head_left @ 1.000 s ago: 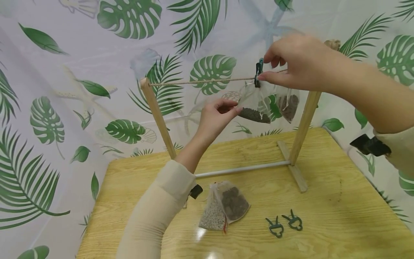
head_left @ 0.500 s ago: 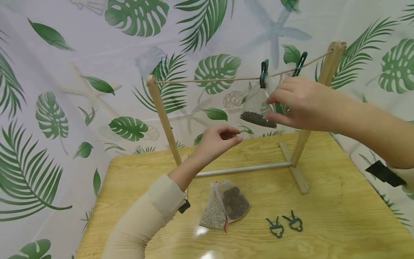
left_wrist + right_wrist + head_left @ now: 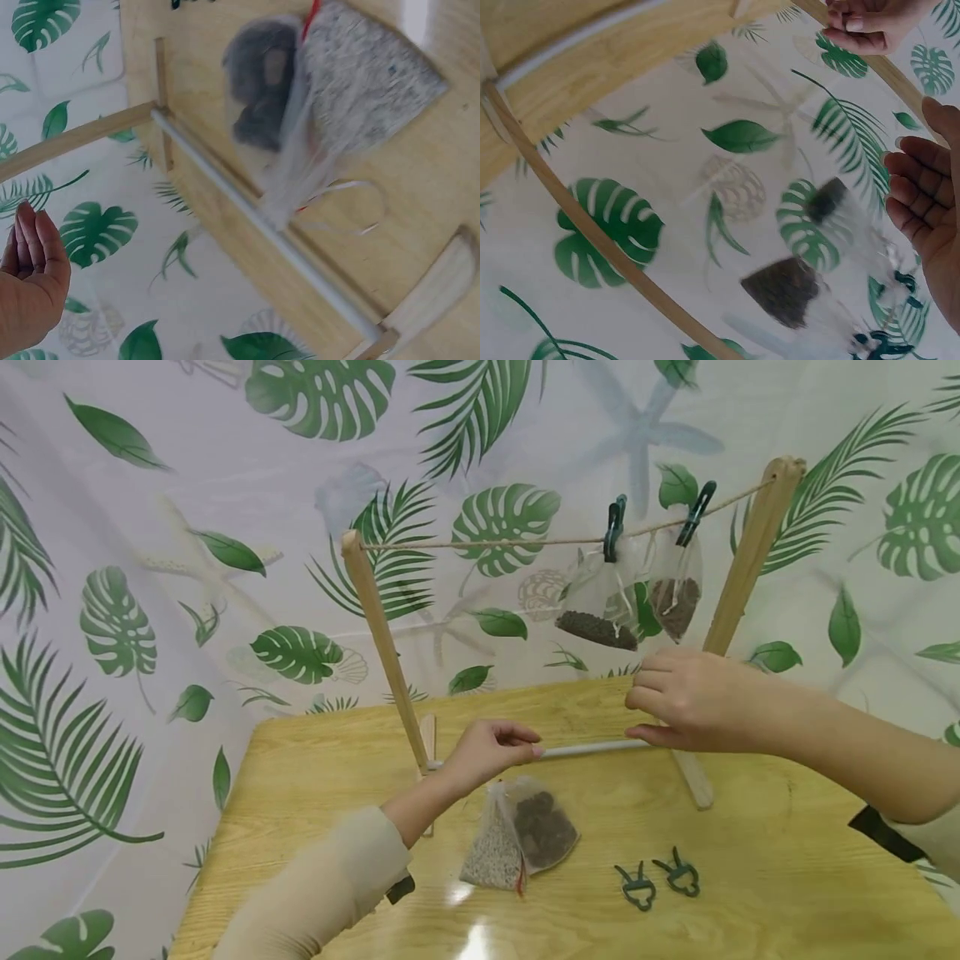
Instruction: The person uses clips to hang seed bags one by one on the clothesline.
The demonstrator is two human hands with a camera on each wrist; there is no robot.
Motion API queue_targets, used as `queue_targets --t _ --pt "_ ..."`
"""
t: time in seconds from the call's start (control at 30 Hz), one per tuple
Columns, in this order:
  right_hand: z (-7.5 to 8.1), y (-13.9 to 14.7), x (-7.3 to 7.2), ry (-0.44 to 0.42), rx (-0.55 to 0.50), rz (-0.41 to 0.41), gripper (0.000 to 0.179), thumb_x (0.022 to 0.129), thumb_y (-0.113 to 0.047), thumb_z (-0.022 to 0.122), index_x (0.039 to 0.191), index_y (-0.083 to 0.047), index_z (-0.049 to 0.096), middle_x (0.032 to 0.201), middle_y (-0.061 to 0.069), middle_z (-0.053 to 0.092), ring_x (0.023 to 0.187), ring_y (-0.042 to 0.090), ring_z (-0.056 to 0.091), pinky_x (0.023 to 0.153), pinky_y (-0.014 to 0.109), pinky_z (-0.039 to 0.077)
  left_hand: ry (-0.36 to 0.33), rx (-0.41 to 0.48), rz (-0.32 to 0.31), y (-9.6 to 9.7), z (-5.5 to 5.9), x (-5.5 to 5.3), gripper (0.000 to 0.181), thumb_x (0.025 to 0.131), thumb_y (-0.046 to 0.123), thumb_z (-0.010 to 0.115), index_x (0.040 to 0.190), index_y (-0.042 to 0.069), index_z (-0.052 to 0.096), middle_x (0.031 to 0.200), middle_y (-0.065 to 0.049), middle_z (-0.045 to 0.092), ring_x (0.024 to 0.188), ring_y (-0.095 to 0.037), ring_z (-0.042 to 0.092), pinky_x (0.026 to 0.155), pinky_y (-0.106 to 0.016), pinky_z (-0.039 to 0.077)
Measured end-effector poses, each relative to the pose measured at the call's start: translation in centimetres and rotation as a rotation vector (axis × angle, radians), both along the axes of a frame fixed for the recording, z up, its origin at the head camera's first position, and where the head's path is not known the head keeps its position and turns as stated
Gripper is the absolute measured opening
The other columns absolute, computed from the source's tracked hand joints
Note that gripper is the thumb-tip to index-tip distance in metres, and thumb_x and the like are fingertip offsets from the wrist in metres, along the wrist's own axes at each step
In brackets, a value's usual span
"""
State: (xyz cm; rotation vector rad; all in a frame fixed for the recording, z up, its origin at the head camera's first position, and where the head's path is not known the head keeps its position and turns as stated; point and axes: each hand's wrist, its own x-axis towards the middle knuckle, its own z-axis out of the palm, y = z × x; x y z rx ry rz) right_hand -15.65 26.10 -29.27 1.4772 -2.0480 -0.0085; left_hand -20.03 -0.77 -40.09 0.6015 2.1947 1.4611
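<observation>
Two clear drawstring bags hang from a rope (image 3: 480, 542) by dark green clips: one with dark granules (image 3: 596, 628) under its clip (image 3: 613, 531), and one with brown contents (image 3: 677, 600) under a tilted clip (image 3: 696, 514). My right hand (image 3: 697, 703) is empty and loosely bent below them, overlapping the stand's right post in the head view. Also empty, my left hand (image 3: 487, 752) is over the white crossbar (image 3: 592, 749), fingers relaxed. Just in front of it on the table lie a bag of speckled grey gravel (image 3: 491, 853) and a bag of dark lumps (image 3: 546, 831).
Two loose green clips (image 3: 636, 887) lie on the wooden table (image 3: 787, 860) at front right. The rope is strung between a left wooden post (image 3: 386, 652) and a right wooden post (image 3: 750, 552). A leaf-print cloth (image 3: 300, 460) hangs behind.
My right hand has let go of the clip on the granule bag and dropped below the bags. My left hand has left that bag and lowered to the crossbar. Both bags stay hanging.
</observation>
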Motion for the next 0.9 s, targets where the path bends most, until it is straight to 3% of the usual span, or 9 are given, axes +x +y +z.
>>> queue_targets --t 0.2,0.33,0.43,0.73,0.9 --pt "-3.3 0.7 0.7 -0.080 0.068 -0.003 0.046 0.102 -0.042 0.032 0.077 -0.012 0.057 0.071 -0.003 0.056 0.065 0.014 0.052 0.059 0.031 0.048 -0.022 -0.056 -0.009 -1.0 -2.7 1.3 0.027 0.088 0.022 0.067 0.109 0.006 0.069 0.095 -0.004 0.069 0.084 -0.015 0.065 0.074 -0.029 0.053" --pt "-5.7 0.9 1.1 -0.124 0.138 -0.037 0.027 0.087 -0.037 0.067 0.079 -0.013 0.058 0.072 -0.004 0.057 0.066 0.013 0.052 0.061 0.030 0.048 0.036 -0.130 -0.023 -1.7 -4.1 2.0 0.025 0.089 0.022 0.066 0.108 0.008 0.070 0.094 -0.001 0.068 0.084 -0.012 0.062 0.071 -0.026 0.052" --pt "-7.1 1.0 1.3 -0.155 0.167 -0.074 0.033 0.068 -0.032 0.084 0.079 -0.013 0.058 0.073 -0.004 0.056 0.067 0.012 0.051 0.060 0.028 0.046 0.073 -0.152 -0.029 -2.0 -5.2 2.2 0.024 0.089 0.023 0.066 0.107 0.008 0.070 0.094 -0.002 0.068 0.083 -0.011 0.063 0.070 -0.024 0.052" --pt "-10.6 1.1 2.1 -0.229 0.289 -0.163 0.031 0.075 -0.037 0.078 0.076 -0.015 0.055 0.070 -0.005 0.052 0.065 0.012 0.050 0.060 0.027 0.046 0.023 -0.187 0.043 -3.1 -8.5 2.4 0.023 0.087 0.019 0.068 0.103 0.002 0.071 0.092 -0.007 0.069 0.078 -0.014 0.064 0.065 -0.026 0.052" --pt "-12.8 1.2 2.7 -0.244 0.258 -0.210 0.035 0.073 -0.041 0.079 0.073 -0.017 0.054 0.067 -0.007 0.050 0.061 0.010 0.047 0.055 0.025 0.043 -0.008 -0.220 0.099 -3.5 -9.5 2.4 0.023 0.086 0.017 0.069 0.101 0.000 0.071 0.092 -0.009 0.070 0.077 -0.019 0.066 0.065 -0.029 0.054"
